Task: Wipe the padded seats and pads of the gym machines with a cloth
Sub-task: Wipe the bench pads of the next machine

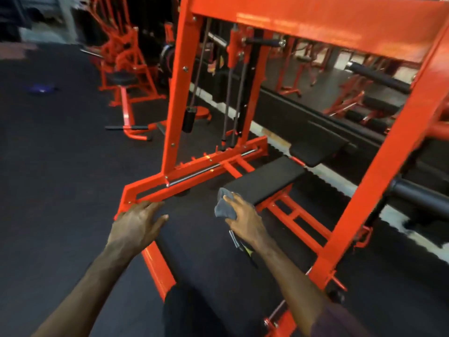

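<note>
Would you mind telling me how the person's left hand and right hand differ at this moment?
The left hand holds nothing, fingers spread and straight; the right hand grips a grey cloth. The left hand is over the machine's orange base frame; the right hand is at the near end of the black padded bench. Both reach forward, backs up.

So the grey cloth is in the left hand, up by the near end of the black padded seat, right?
Not quite: the head view shows the grey cloth in the right hand, by the near end of the black padded seat. The left hand is open and holds nothing.
</note>
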